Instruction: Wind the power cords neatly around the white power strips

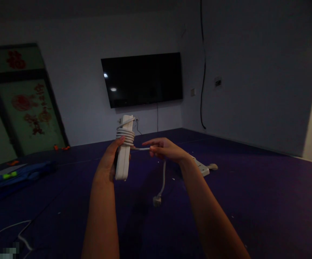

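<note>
My left hand [109,158] grips a white power strip [124,158] held upright in front of me. Its white cord [125,136] is wound in several turns around the strip's upper part. My right hand [165,148] pinches the free stretch of that cord just to the right of the strip. From there the cord hangs down and ends in a white plug [157,200] dangling above the purple floor.
A second white power strip [203,167] lies on the purple carpet [253,201] behind my right wrist. A dark TV [142,79] hangs on the far wall. Blue objects [12,178] lie at left, and a loose white cable [12,230] at bottom left.
</note>
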`<state>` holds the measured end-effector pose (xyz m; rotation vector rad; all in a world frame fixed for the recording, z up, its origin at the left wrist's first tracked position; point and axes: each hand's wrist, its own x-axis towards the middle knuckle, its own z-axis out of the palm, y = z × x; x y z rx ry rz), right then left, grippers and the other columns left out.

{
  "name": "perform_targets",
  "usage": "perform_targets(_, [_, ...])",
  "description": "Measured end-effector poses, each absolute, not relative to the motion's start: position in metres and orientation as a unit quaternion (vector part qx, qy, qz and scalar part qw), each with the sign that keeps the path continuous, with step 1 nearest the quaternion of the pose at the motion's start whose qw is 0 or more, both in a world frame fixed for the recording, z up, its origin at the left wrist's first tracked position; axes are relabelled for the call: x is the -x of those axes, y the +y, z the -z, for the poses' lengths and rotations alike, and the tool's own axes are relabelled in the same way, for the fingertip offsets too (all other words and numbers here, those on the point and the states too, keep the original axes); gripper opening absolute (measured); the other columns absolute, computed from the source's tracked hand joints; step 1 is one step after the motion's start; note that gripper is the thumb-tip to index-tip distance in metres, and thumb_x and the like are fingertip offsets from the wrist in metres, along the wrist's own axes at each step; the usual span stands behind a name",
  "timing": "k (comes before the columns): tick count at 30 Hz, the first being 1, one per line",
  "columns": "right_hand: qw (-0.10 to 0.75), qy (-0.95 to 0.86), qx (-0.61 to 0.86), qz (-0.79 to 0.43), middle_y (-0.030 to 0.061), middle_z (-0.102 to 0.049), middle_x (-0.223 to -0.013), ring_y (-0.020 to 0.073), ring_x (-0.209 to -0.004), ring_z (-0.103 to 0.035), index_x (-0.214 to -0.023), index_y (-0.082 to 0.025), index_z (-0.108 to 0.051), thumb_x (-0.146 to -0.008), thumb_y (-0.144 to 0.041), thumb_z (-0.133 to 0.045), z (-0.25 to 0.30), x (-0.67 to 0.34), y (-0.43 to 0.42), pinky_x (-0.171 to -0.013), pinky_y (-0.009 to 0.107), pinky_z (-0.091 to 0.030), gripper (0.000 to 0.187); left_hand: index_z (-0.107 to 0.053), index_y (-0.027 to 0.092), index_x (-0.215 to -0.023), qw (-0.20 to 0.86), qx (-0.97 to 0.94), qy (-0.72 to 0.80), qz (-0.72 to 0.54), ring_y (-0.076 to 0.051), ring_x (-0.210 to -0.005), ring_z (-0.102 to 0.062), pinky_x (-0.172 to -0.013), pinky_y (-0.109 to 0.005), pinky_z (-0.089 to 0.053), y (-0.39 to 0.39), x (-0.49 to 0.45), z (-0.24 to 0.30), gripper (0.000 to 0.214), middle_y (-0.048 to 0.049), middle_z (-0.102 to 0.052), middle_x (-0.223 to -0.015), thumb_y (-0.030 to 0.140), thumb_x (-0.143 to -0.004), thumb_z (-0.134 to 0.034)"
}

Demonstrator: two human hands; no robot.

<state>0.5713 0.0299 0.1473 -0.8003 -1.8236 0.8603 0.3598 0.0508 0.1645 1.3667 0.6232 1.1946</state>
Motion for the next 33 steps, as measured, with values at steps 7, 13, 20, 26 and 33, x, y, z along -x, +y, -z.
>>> perform_targets(7, [0.454,-0.776,0.395,-0.187,-0.0034,-0.048,-0.052,0.0076,-0.049,-0.039,-0.08,-0.012,-0.072,-0.08,-0.038,-0.061,-0.152,-0.565,0.032,-0.048,0.022,-0.028,0.029,-0.062,0.016,-0.076,0.542,-0.638,0.254,-0.485,-0.011,-0.041,-0.047,-0.039,-0.022,-0.035,0.042,-0.359,-0.162,0.04,0.0005,-0.053,-0.049,0.053,-0.061,-0.07])
perform_targets(13, [0.564,-0.709,0.416,-0.078,-0.0002,-0.053,-0.051,0.0108,-0.053,-0.043,-0.061,-0.013,-0.068,-0.076,-0.04,-0.059,-0.137,-0.578,0.058,-0.052,0.023,-0.033,0.032,-0.066,0.018,-0.103,0.531,-0.739,0.208,-0.358,-0.017,-0.061,-0.059,-0.057,-0.028,-0.046,0.038,-0.356,-0.158,0.051,-0.0052,-0.068,-0.076,0.034,-0.056,-0.076])
perform_targets(20, [0.698,-0.578,0.421,-0.007,0.0017,-0.055,-0.053,0.0139,-0.054,-0.048,-0.069,-0.014,-0.07,-0.076,-0.05,-0.056,-0.14,-0.583,0.056,-0.053,0.025,-0.035,0.039,-0.068,0.018,-0.101,0.421,-0.773,0.351,-0.321,-0.024,-0.077,-0.066,-0.065,-0.033,-0.05,0.045,-0.358,-0.159,0.052,-0.0104,-0.072,-0.092,0.032,-0.053,-0.082])
perform_targets(26, [0.725,-0.543,0.42,0.052,0.0004,-0.051,-0.053,0.0129,-0.054,-0.046,-0.068,-0.014,-0.07,-0.081,-0.052,-0.055,-0.142,-0.581,0.051,-0.054,0.025,-0.035,0.043,-0.066,0.017,-0.077,0.368,-0.676,0.468,-0.433,-0.02,-0.055,-0.061,-0.049,-0.028,-0.044,0.059,-0.353,-0.154,0.044,-0.0061,-0.068,-0.064,0.04,-0.045,-0.085])
perform_targets(33, [0.658,-0.507,0.554,0.052,0.0027,-0.062,-0.058,0.0149,-0.058,-0.056,-0.076,-0.014,-0.072,-0.085,-0.04,-0.053,-0.129,-0.605,0.06,-0.057,0.025,-0.037,0.033,-0.063,0.016,-0.069,0.442,-0.505,0.453,-0.587,-0.015,-0.043,-0.051,-0.042,-0.026,-0.04,0.079,-0.335,-0.153,0.045,-0.0005,-0.058,-0.05,0.051,-0.047,-0.081])
